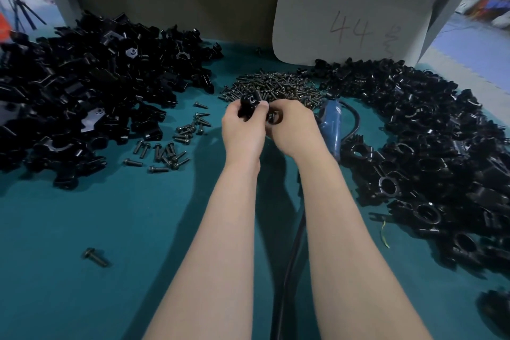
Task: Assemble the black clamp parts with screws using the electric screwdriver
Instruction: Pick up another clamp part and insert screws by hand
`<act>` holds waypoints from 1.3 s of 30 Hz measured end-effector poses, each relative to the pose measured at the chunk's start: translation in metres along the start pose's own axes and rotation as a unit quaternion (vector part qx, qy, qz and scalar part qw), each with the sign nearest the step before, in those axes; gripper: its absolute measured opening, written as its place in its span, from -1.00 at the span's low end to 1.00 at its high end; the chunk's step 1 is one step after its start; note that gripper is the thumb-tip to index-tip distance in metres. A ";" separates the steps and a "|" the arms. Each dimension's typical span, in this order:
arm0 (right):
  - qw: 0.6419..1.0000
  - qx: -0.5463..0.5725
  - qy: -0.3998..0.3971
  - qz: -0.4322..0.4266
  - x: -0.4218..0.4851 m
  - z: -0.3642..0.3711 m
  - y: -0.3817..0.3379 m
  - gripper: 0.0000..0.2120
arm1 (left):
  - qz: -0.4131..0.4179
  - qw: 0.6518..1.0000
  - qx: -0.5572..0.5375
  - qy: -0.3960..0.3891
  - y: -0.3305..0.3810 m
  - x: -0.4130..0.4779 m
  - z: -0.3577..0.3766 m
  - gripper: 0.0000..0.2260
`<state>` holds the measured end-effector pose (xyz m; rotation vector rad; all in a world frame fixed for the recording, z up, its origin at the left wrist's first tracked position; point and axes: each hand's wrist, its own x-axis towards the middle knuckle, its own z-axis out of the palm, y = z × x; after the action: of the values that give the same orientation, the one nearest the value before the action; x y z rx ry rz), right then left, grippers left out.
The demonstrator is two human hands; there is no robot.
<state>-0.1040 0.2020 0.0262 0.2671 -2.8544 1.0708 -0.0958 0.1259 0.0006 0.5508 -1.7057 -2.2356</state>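
The left hand kept a closed grip on a black clamp part, and the right hand pinched a second black piece against it, just above the teal worktop. A slip, likely if the holes sat misaligned, could drop a part into the screw pile just beyond the grip. The parts looked small, glossy and round-bored; the blue electric screwdriver lay untouched just right of the grip.

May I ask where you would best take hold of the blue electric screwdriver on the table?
Grip the electric screwdriver round its blue barrel, mid-length, from above on the left: it lies flat, its cable loops off the far end, clamp parts crowd its right.
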 end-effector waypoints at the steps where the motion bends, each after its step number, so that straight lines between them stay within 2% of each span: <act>1: 1.000 0.000 0.012 0.000 0.000 0.003 0.000 -0.83 | 0.006 1.000 0.001 -0.001 0.000 -0.001 0.001 -0.71; 3: 1.000 -0.006 0.030 -0.002 -0.001 0.006 0.001 -0.87 | 0.007 1.000 0.003 0.000 -0.002 -0.002 0.003 -0.72; 8: 0.998 0.025 0.054 0.020 -0.001 0.008 0.003 -0.76 | 0.018 1.000 -0.006 -0.007 -0.002 -0.005 0.008 -0.88; 10: 0.998 0.027 0.058 0.015 0.000 0.008 0.004 -0.82 | 0.021 0.999 -0.020 -0.018 -0.001 -0.004 0.007 -0.84; 13: 0.998 0.014 0.054 0.001 0.000 0.007 0.002 -0.77 | 0.026 0.998 -0.035 -0.046 0.001 -0.001 0.002 -0.78; 16: 0.999 0.014 0.052 -0.001 0.000 0.003 0.001 -0.78 | 0.053 0.995 -0.008 -0.082 0.003 0.000 0.000 -0.80; 18: 0.998 0.014 0.056 0.003 -0.001 0.001 0.001 -0.77 | 0.077 0.992 0.018 -0.095 0.002 -0.001 0.001 -0.75; 24: 0.998 0.029 0.055 0.009 -0.002 0.001 0.000 -0.79 | 0.106 0.990 0.050 -0.075 -0.003 -0.002 0.005 -0.76; 39: 0.997 0.041 0.058 0.018 0.000 0.002 0.001 -0.79 | 0.127 0.989 0.039 -0.060 -0.002 -0.006 0.005 -0.82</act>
<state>-0.1043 0.2018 0.0238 0.1536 -2.7277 1.1720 -0.0930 0.1333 0.0002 0.2042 -1.8125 -2.0657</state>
